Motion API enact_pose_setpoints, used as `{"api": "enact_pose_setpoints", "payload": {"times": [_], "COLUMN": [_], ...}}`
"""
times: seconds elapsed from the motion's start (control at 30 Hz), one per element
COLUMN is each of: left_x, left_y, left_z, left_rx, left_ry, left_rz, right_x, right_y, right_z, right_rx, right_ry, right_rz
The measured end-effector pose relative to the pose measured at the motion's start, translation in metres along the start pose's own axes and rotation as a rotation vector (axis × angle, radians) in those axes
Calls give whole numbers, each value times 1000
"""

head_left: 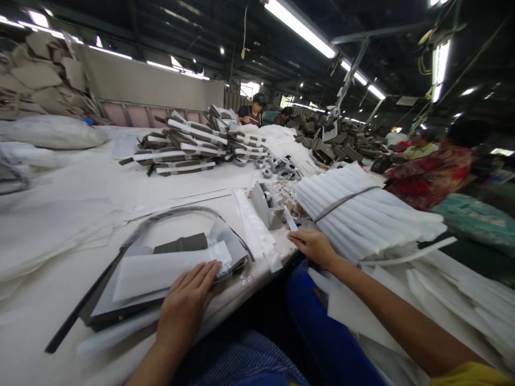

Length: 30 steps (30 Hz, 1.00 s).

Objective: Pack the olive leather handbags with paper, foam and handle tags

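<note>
My left hand (187, 300) lies flat with its fingers stretched over a white foam sheet (155, 274). That sheet rests on a dark flat bag (107, 319), whose long strap (173, 213), partly wrapped in grey film, loops out over the table. A dark grey-green piece (181, 243) shows behind the foam. My right hand (316, 247) is closed in a pinch on the end of a pale strip of tape (290, 220), just in front of a grey tape dispenser (265, 206). White foam strips (257, 230) lie between the bag and the dispenser.
A tied bundle of white foam rods (358, 214) sits right of the dispenser. Farther back are stacked wrapped bags (189, 142) and several tape rolls (279, 167). White sheets (52, 225) cover the left side. Other people (253, 111) sit around the table.
</note>
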State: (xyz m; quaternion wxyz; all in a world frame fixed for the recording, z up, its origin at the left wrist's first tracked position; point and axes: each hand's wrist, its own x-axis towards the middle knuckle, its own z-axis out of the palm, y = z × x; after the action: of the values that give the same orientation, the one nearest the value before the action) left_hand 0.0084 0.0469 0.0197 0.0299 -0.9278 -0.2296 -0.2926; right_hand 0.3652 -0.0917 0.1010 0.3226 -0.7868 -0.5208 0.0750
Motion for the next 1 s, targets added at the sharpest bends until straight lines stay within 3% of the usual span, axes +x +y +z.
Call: {"api": "enact_pose_setpoints", "payload": {"times": [0.1, 0.17, 0.3, 0.4, 0.5, 0.6, 0.77, 1.0], "left_x": [1, 2, 4, 6, 8, 8, 7, 7], "left_y": [2, 3, 6, 9, 10, 10, 10, 10], "left_z": [-2, -4, -8, -11, -14, -14, -9, -6], "left_rx": [-27, -46, -81, -91, -95, -90, -95, -93], "left_ry": [-26, -38, -50, -59, -52, -32, 33, 79], "left_rz": [-29, -48, -69, -88, -99, -103, -101, -85], "right_x": [-12, -18, -29, -30, -20, -1, 29, 36], "right_y": [-26, -49, -104, -139, -158, -164, -169, -175], "right_z": [-12, -15, -8, 3, 18, 35, 64, 92], "right_rx": [-228, -263, -143, 26, 68, -130, -488, -731], "right_ry": [-262, -438, -773, -901, -966, -1002, -865, -688], "right_rz": [-269, -340, -399, -544, -678, -846, -1107, -1212]}}
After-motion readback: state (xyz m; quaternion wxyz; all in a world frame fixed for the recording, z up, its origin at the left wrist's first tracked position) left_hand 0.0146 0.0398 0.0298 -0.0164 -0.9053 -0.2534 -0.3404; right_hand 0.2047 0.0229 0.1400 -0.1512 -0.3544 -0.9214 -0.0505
